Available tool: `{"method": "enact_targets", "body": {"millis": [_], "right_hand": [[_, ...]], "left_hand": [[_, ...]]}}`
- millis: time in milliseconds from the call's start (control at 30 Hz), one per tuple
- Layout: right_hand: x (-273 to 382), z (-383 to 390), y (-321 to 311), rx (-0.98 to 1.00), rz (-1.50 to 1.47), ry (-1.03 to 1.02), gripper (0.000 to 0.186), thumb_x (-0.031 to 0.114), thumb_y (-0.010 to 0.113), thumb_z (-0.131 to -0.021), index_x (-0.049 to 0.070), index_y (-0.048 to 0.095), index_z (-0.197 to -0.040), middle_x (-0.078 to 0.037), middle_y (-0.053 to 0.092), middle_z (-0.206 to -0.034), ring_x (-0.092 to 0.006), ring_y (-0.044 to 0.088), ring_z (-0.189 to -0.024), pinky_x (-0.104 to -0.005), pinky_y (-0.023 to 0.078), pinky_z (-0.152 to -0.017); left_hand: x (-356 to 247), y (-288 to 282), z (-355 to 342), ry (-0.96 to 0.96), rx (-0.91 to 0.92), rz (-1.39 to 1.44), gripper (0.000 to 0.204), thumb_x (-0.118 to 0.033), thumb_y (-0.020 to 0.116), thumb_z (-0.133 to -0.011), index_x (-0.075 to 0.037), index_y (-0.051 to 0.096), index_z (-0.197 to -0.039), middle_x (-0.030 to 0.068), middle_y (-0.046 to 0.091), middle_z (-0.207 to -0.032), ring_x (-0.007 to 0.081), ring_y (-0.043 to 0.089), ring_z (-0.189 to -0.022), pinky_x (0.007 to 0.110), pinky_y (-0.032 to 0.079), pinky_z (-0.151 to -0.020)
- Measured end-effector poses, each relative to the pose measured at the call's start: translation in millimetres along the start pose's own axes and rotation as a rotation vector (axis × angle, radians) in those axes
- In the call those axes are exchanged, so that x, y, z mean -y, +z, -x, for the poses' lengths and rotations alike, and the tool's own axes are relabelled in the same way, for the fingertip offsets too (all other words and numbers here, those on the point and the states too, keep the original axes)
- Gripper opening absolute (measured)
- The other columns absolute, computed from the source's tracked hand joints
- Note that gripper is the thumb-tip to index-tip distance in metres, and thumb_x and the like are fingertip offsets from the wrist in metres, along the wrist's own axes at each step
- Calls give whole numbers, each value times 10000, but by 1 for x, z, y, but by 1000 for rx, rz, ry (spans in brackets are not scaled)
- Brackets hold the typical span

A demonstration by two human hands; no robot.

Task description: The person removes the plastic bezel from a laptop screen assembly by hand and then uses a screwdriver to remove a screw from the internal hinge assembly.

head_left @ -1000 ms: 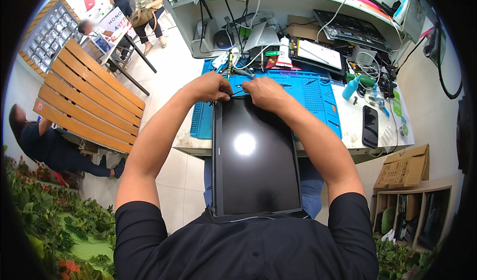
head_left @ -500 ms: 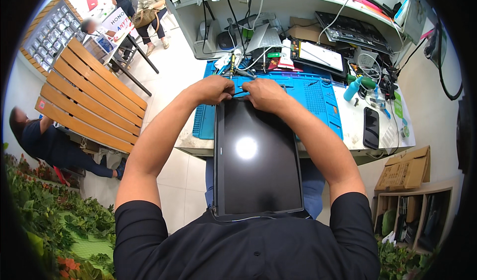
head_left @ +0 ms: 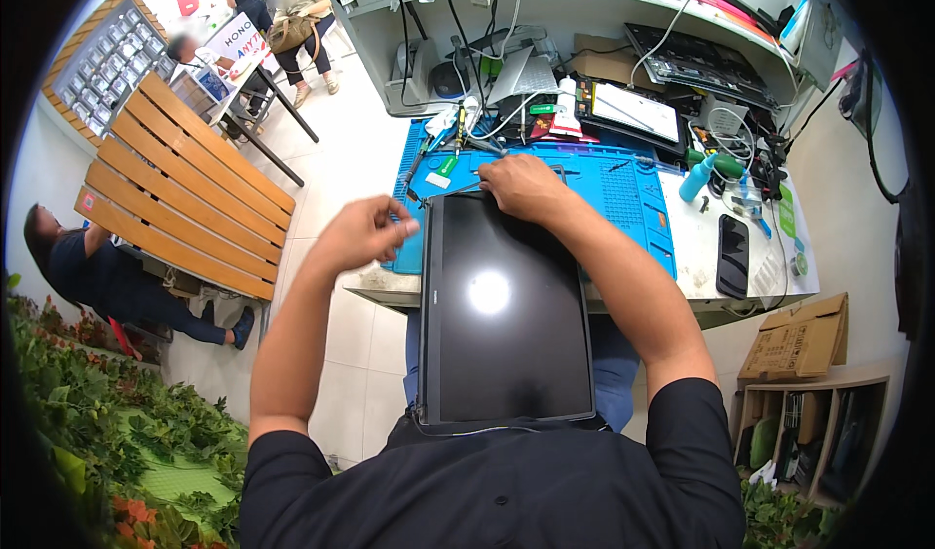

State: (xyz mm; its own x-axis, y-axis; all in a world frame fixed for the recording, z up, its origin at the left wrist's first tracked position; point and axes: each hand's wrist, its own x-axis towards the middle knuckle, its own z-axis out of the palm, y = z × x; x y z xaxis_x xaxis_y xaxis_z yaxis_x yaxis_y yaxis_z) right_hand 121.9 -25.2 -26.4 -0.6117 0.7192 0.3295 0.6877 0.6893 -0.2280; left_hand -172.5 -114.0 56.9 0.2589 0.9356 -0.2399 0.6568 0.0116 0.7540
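Your left hand point(head_left: 362, 233) has come off the dark screen panel point(head_left: 504, 305), loosely curled and holding nothing; your right hand point(head_left: 523, 185) presses its top edge over the blue mat point(head_left: 623, 184). A brown cardboard box point(head_left: 799, 340) sits past the surface's right edge.

A glossy black screen panel point(head_left: 506, 305) with a white light reflection is shown over a blue work mat point(head_left: 623, 184). A black phone point(head_left: 731, 255), a teal bottle point(head_left: 697, 177) and a brown slatted wooden seat point(head_left: 175, 198) are also depicted.
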Motion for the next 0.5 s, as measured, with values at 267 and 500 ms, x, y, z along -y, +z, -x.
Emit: {"method": "enact_targets", "body": {"millis": [267,500], "right_hand": [[6,20,-16,-81,70,18,213,221,733,-980,27,735,-1070,-189,751,-1072,-393,693,-1083,-497,550,-914],[70,161,-91,-34,-276,618,388,251,734,-1014,-54,684,-1248,-185,713,-851,-372,698,-754,-462,573,-757]], "left_hand": [[3,66,55,-101,-53,169,836,-219,949,-853,104,506,-1484,88,717,-782,128,701,-626,255,560,-535],[20,78,59,-116,-167,260,817,-229,960,-819,105,557,-1446,81,714,-785,115,668,-602,266,540,-518]]}}
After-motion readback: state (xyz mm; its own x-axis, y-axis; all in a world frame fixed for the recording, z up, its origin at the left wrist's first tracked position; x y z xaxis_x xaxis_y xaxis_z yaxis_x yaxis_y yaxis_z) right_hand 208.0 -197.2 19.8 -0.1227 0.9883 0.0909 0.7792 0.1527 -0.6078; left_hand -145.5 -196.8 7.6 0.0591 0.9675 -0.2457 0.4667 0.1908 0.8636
